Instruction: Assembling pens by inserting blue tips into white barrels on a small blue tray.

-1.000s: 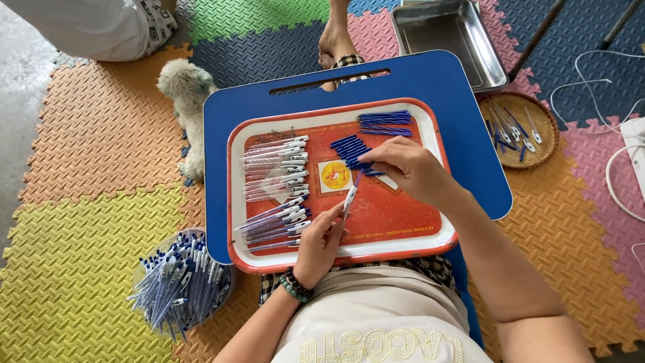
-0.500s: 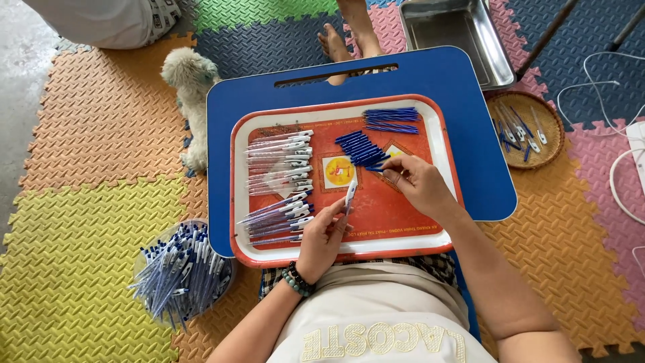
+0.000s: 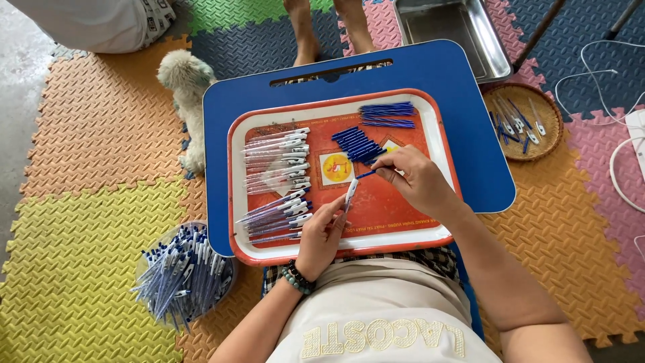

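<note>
My left hand [image 3: 324, 232] holds a white pen barrel [image 3: 351, 191] upright over the orange tray [image 3: 403, 218]. My right hand [image 3: 413, 178] pinches a small blue pen part [image 3: 366, 174] just right of the barrel's tip. A pile of the same blue parts [image 3: 357, 143] lies behind my right hand, and thin blue refills [image 3: 388, 113] lie at the tray's far edge. Rows of white and clear pen barrels [image 3: 275, 161] fill the tray's left side, with assembled pens [image 3: 272, 216] below them.
The tray rests on a blue lap table [image 3: 463, 154]. A bowl of finished pens [image 3: 181, 272] sits on the foam mats at left. A small white dog [image 3: 185, 87], a wicker basket [image 3: 524, 121], a metal tray [image 3: 453, 30] and another person's feet [image 3: 329, 27] lie beyond.
My right hand has lifted a blue part from the pile and drawn it toward the barrel in my left hand. The view has shifted slightly.
</note>
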